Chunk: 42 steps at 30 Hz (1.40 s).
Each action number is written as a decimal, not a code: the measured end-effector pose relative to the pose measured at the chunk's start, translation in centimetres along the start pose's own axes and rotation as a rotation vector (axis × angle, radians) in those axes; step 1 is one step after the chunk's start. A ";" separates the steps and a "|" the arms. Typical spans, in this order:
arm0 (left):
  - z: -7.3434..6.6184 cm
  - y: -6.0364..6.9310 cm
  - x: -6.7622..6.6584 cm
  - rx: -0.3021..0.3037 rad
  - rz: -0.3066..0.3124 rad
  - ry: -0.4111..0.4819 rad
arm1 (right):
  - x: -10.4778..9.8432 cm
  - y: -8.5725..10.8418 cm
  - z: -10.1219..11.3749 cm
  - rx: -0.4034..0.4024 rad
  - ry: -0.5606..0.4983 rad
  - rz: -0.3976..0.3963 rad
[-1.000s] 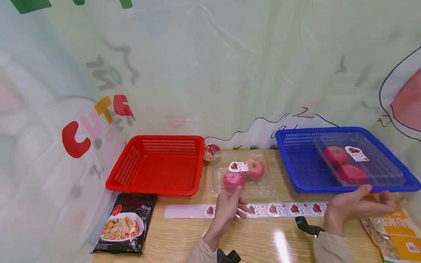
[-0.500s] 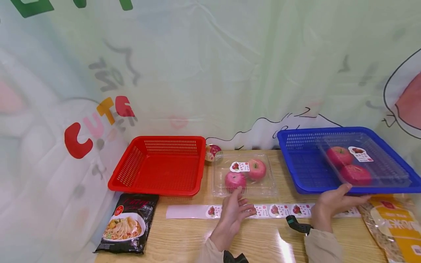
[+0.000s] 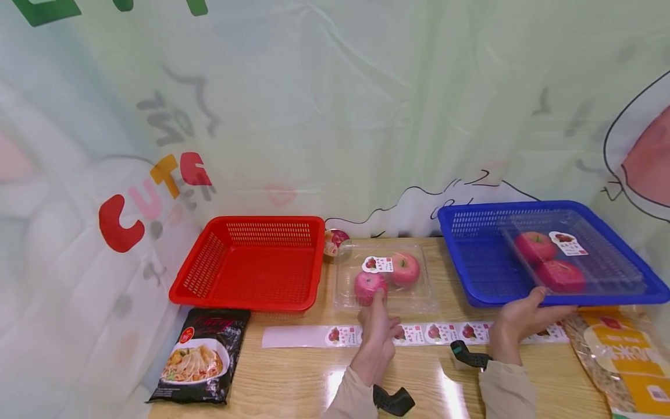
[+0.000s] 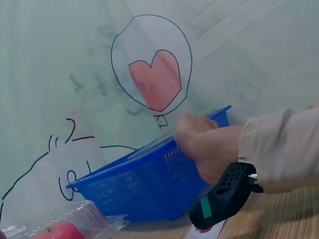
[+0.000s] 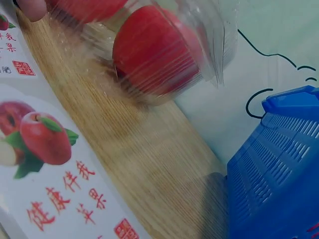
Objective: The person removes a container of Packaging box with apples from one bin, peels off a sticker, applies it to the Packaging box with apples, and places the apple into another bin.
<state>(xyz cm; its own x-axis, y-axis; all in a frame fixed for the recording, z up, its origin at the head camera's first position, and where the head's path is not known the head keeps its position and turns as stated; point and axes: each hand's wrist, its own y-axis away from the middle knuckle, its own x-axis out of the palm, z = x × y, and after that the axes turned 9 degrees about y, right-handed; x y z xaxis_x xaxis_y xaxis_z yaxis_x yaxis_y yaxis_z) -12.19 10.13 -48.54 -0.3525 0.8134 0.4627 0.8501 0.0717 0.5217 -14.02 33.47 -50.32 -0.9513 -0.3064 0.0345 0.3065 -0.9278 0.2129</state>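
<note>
A clear plastic box (image 3: 345,291) with two apples inside lies mid-table in the head view, an apple label (image 3: 377,264) on its lid. My left hand (image 3: 376,337) is at its front edge, thumb reaching toward the nearer apple, fingers relaxed; whether it touches the box is unclear. My right hand (image 3: 526,323) is held at the front rim of the blue basket (image 3: 481,279), thumb up and fingers extended rightward. Inside that basket sits another labelled clear box (image 3: 609,267) with two apples. In the left wrist view, the right hand (image 4: 207,147) appears blurred against the basket.
A strip of apple labels (image 3: 298,336) lies along the table below both hands. At left are a red basket (image 3: 262,262) and a black noodle packet (image 3: 201,355). A small round cup (image 3: 335,241) stands behind the box, and a yellow packet (image 3: 623,355) lies at right.
My right hand has shifted left along the front of the blue basket. The left hand has turned slightly at the box's front edge. The boxes and baskets stay in place.
</note>
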 end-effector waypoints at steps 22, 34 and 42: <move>-1.0 -0.3 0.9 0.156 -0.011 -0.026 | 0.0 -0.7 -0.8 -0.030 0.026 -0.014; -3.2 0.7 2.4 0.181 0.139 -0.046 | -0.3 -0.1 -0.7 -0.086 -0.009 -0.015; -6.1 0.8 4.8 0.249 0.242 -0.175 | -0.3 0.0 -0.7 -0.087 0.019 -0.024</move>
<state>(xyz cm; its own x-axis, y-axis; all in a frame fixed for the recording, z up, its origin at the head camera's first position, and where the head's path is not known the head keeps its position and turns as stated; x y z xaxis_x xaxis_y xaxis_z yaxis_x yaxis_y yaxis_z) -15.59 10.54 -41.56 -0.0762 0.9088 0.4102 0.9771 -0.0138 0.2121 -13.71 33.44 -51.03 -0.9578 -0.2872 0.0117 0.2863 -0.9496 0.1278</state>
